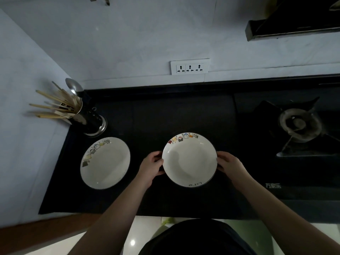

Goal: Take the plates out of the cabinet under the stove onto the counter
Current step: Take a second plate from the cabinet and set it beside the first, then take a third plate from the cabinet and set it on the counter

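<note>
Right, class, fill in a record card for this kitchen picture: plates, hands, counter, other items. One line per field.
plates: two white plates with cartoon rims
plate on counter: left plate, lying flat, untouched
plate in hands: right plate, held at its side edges
left hand: fingers curled on the plate's left rim
right hand: fingers curled on the plate's right rim
counter: dark, against a pale wall
other items: utensil holder with chopsticks, gas burner, wall socket
</note>
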Demonstrator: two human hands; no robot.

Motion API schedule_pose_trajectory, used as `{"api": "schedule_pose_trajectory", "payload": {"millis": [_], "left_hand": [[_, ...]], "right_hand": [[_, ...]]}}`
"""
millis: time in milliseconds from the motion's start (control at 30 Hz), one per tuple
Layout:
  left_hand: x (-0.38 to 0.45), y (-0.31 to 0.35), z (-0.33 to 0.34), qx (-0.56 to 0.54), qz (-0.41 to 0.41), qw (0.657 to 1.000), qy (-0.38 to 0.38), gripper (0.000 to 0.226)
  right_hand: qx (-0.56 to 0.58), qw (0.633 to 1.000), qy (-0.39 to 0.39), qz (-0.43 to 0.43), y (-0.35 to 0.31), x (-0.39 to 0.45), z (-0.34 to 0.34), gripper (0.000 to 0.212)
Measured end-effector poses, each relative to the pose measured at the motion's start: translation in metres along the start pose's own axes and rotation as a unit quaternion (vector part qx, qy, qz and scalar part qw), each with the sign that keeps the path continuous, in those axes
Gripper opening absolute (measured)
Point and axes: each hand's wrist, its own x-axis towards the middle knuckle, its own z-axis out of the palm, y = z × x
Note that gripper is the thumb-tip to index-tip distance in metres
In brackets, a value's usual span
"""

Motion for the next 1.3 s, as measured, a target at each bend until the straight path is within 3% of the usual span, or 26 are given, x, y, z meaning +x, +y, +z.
{"api": "schedule_pose_trajectory", "payload": {"millis": [200,333,467,700,833,967,1100,1300], "left_hand": [[-0.010,-0.008,-0.016,0.125,0.074,0.989,0.030,0.038],[-0.024,-0.014,-0.032,0.222,0.139,0.965,0.020,0.038],[-0.041,-0.019,-0.047,0.365,0.238,0.898,0.060,0.045],[-0.080,-0.035,-0.087,0.482,0.333,0.805,0.092,0.051],[-0.101,-0.059,-0.121,0.535,0.360,0.756,0.114,0.057],[-0.114,-0.089,-0.158,0.574,0.342,0.737,0.102,0.061],[-0.127,-0.115,-0.186,0.572,0.371,0.724,0.102,0.064],[-0.140,-0.110,-0.181,0.569,0.422,0.703,0.064,0.065]], "right_hand": [[-0.104,0.992,0.051,-0.049,-0.013,-0.008,-0.007,0.038],[-0.199,0.973,0.020,-0.118,-0.030,-0.029,-0.007,0.044],[-0.281,0.943,-0.003,-0.180,-0.044,-0.063,0.008,0.049],[-0.345,0.908,-0.041,-0.234,-0.037,-0.110,0.046,0.052],[-0.388,0.879,-0.019,-0.278,-0.028,-0.141,0.077,0.049],[-0.420,0.853,0.013,-0.309,-0.024,-0.180,0.111,0.052],[-0.423,0.847,0.048,-0.318,-0.011,-0.223,0.129,0.057],[-0.440,0.856,0.095,-0.252,0.026,-0.271,0.112,0.059]]}}
